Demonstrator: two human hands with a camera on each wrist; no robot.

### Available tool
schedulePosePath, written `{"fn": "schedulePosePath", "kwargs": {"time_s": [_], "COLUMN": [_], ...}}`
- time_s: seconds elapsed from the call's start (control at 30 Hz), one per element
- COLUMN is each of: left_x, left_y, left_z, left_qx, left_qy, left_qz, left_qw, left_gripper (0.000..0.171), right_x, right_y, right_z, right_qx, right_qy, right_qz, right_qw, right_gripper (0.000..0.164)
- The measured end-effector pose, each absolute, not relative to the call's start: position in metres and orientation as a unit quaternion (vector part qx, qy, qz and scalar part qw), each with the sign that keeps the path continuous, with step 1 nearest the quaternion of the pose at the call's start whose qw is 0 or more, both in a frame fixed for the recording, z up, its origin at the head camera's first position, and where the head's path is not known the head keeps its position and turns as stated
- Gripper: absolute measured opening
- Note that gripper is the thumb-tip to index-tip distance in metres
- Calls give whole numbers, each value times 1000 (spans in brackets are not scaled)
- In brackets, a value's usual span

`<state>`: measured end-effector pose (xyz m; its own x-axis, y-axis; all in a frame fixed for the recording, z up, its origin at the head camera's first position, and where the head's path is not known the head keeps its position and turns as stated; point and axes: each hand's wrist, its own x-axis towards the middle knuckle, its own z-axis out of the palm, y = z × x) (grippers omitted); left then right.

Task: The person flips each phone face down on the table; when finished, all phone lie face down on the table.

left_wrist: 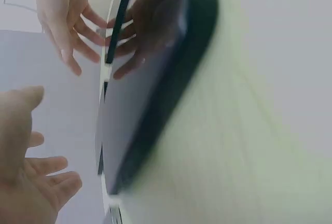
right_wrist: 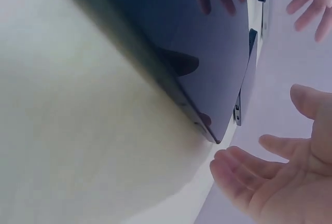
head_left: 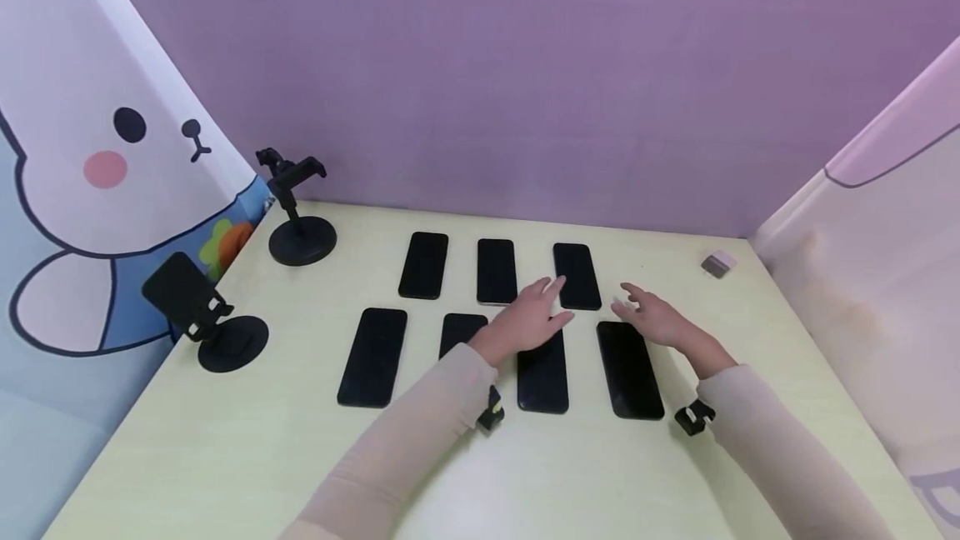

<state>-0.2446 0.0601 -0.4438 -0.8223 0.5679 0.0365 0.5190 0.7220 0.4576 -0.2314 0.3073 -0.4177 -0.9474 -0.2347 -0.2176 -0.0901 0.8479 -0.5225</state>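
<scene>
Black phones lie flat, screens up, in two rows on the table. My left hand (head_left: 527,319) hovers with relaxed, spread fingers over the far end of a front-row phone (head_left: 543,377). Its fingertips point toward the back-right phone (head_left: 577,276). Held above the upper right edge of the front-right phone (head_left: 630,371), my right hand (head_left: 651,317) has loosely extended fingers. Neither hand grips anything. In the left wrist view the left hand (left_wrist: 39,167) is apart from the glossy phone (left_wrist: 137,99). In the right wrist view the right hand (right_wrist: 285,167) appears beside a phone (right_wrist: 207,58).
Two black stands, one upright (head_left: 302,240) at the back left and one with a tilted plate (head_left: 232,343), stand on the left. A small grey-white block (head_left: 718,263) lies at the back right. Purple cloth (head_left: 525,90) closes off the back; printed cloth hangs at both sides.
</scene>
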Motion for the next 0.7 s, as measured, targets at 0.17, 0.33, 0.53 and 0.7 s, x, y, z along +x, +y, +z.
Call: {"fn": "schedulePosePath", "kwargs": {"time_s": [0.17,0.33,0.53,0.7], "left_x": [-236,-232,-230,-227], "left_y": [83,102,120,132], "left_z": [-443,-447,-455,-461], "left_qx": [292,272,253,225], "left_qy": [929,927,921,906], "left_qz": [219,239,278,345], "left_qw": [68,101,103,100], "left_gripper": [65,61,53,47], "right_x": [-221,-215,-208,-203], "right_y": [310,313,318,321], "right_z": [-418,-419,-423,-425], "right_qx": [-86,-73,-51,-26], "right_qy": [951,949,948,941], "right_qz": [-261,-261,-266,-284], "right_qw": [145,162,170,182], "right_gripper": [61,58,55,54]}}
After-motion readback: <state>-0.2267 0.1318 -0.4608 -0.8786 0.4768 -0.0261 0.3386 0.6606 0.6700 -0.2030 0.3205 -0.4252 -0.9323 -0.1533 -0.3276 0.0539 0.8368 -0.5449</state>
